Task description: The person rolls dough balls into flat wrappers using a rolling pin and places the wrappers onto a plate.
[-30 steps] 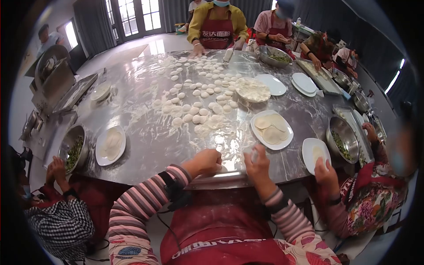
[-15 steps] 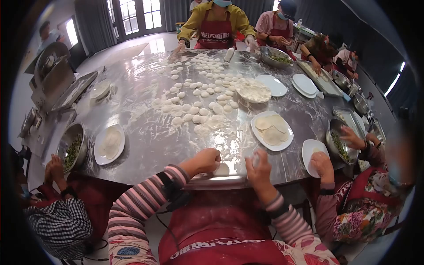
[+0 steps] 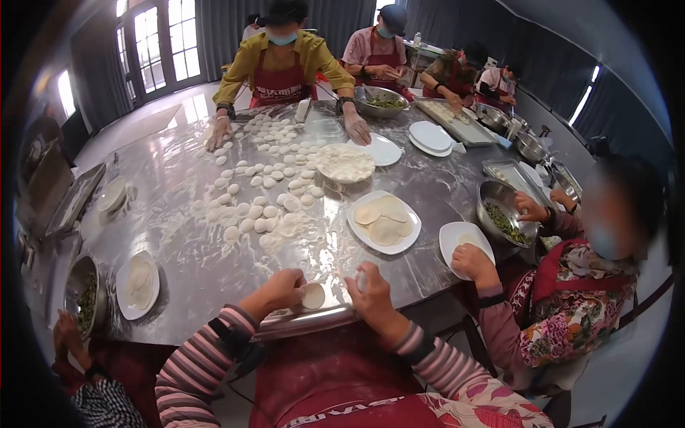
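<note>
At the table's near edge, a small round dough wrapper (image 3: 314,296) lies on the floured metal. My left hand (image 3: 280,289) is closed, with its fingertips pinching the left edge of that wrapper. Just to the right, my right hand (image 3: 372,294) is curled around a short pale rod (image 3: 361,279); the fingers hide most of it. Beyond my hands, a white square plate (image 3: 357,235) bears several thin, flat wrappers (image 3: 386,219). Many small dough discs (image 3: 265,212) are spread over flour in the middle of the table.
A heaped bowl of flour (image 3: 345,162) stands past the plate. On the right a co-worker (image 3: 571,285) sits by a bowl of green filling (image 3: 503,217). Another co-worker (image 3: 282,68) reaches over the far side. At left are a plate (image 3: 151,308) and a filling bowl (image 3: 87,289).
My view has swung to the right. The wrapper by my left hand shows more fully. The co-worker opposite now reaches farther onto the table, one hand at a white plate.
</note>
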Action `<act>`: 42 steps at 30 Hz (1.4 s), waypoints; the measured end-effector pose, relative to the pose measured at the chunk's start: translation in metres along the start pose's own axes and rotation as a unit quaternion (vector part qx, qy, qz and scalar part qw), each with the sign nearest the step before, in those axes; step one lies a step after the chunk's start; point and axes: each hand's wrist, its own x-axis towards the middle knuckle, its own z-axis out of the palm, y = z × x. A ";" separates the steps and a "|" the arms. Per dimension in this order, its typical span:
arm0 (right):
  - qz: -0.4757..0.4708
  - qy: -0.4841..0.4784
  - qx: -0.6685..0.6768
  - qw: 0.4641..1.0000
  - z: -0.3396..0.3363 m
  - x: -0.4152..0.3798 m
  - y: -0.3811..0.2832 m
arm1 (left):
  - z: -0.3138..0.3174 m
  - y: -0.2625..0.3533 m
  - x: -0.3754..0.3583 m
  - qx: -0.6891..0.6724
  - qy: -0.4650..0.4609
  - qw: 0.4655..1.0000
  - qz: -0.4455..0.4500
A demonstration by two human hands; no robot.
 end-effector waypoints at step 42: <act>0.003 -0.016 -0.019 1.000 0.011 0.005 0.006 | 0.006 0.001 0.011 0.064 -0.002 0.997 0.038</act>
